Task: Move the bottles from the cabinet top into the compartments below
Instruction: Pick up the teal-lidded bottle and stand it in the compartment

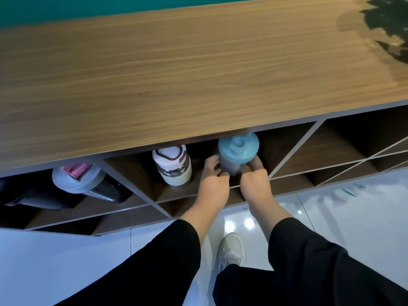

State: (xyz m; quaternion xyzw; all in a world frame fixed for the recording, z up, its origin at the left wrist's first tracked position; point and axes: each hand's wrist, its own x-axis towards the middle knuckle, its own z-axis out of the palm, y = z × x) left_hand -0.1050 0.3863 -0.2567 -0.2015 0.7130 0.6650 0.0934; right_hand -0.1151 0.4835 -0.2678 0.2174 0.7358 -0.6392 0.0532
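Note:
A clear shaker bottle with a blue lid (pixel 238 149) stands in the middle compartment under the wooden cabinet top (pixel 176 74). My left hand (pixel 213 184) grips its lower left side and my right hand (pixel 255 182) grips its lower right side. In the same compartment, to the left, stands a cream and white bottle (pixel 174 165) with a glass band. One compartment further left leans a dark bottle with a grey lid and pink flap (pixel 79 178). No bottles stand on the visible cabinet top.
Slanted dividers (pixel 293 151) split the cabinet into angled compartments; those to the right look dark and hold nothing I can see. A glossy white tiled floor (pixel 331 217) lies below, with my white shoe (pixel 230 250). Plant leaves (pixel 388 18) hang at top right.

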